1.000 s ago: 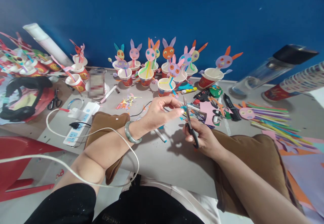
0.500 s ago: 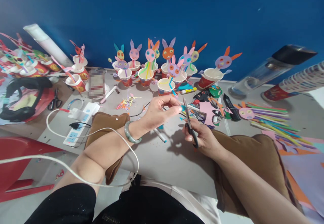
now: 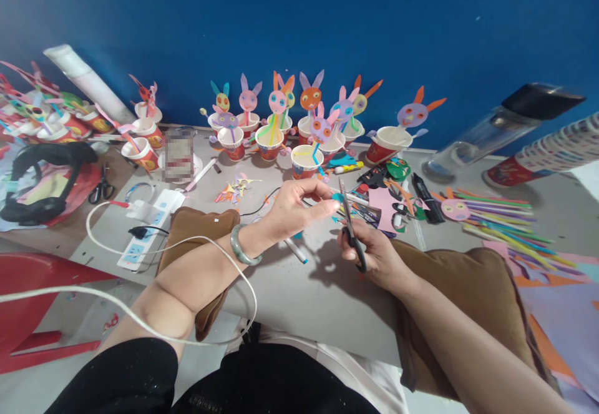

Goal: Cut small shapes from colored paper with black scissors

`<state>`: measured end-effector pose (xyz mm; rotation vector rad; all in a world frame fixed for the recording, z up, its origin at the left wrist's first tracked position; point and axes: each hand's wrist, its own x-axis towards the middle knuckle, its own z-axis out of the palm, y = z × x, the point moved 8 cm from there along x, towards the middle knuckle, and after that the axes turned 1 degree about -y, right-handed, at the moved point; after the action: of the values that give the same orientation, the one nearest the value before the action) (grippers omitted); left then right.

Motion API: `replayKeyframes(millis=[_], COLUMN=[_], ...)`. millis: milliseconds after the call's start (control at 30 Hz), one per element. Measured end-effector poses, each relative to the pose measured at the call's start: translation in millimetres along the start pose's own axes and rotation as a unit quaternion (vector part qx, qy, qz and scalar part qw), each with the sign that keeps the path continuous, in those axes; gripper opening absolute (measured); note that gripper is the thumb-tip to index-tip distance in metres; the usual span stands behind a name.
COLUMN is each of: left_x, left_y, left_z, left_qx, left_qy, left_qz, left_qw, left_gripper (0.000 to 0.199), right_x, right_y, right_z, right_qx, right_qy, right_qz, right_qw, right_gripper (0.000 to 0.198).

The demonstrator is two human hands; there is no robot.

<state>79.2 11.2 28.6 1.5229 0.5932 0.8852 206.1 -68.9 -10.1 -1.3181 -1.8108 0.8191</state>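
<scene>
My left hand (image 3: 306, 205) pinches a small piece of teal paper (image 3: 337, 197) between thumb and fingertips. In my right hand (image 3: 374, 248) is a pair of scissors (image 3: 349, 214) with black handles, blades pointing up and away from me. The blades are right beside the teal paper; whether they touch it I cannot tell. Below my left hand a marker (image 3: 296, 251) with a blue end lies on the grey table (image 3: 299, 301). Behind my hands stand several paper cups (image 3: 307, 162) with paper rabbit heads (image 3: 321, 129) on bent straws.
Paper scraps (image 3: 236, 187) lie left of my hands. Brown cushions (image 3: 461, 301) flank the work spot. Coloured straws (image 3: 505, 214), a black marker (image 3: 427, 198) and a glass bottle (image 3: 477, 139) are on the right. A white cable (image 3: 253, 289) loops over my left forearm beside a power strip (image 3: 150, 230).
The teal paper has turned slightly in my left fingertips, so more of it shows beside the blades. Both hands stay almost in the same place.
</scene>
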Motion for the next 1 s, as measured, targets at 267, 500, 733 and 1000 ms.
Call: replayKeyframes(millis=[267,500,733,1000], left_x=[0.8,-0.2,0.7,1.2], left_y=[2.1,1.3,7.2,7.6], left_z=[-1.8,-2.2,-2.8,-2.6], left_qx=[-0.01,-0.012,-0.018,-0.012], left_qy=[0.006,0.006,0.013,0.013], left_qz=[0.006,0.0,0.011,0.011], left_qw=[1.0,1.0,1.0,1.0], left_gripper=[0.014,0.015,0.014,0.014], right_x=[-0.1,0.4,1.0,0.2], right_y=[0.1,-1.1,-4.4,-1.6], right_z=[0.8,0.3,0.1,0.8], right_qx=[0.004,0.006,0.003,0.0], right_qy=[0.0,0.0,-0.002,-0.002], right_qz=[0.005,0.011,0.008,0.007], right_qw=[1.0,1.0,1.0,1.0], right_gripper=[0.065,0.066,0.067,0.067])
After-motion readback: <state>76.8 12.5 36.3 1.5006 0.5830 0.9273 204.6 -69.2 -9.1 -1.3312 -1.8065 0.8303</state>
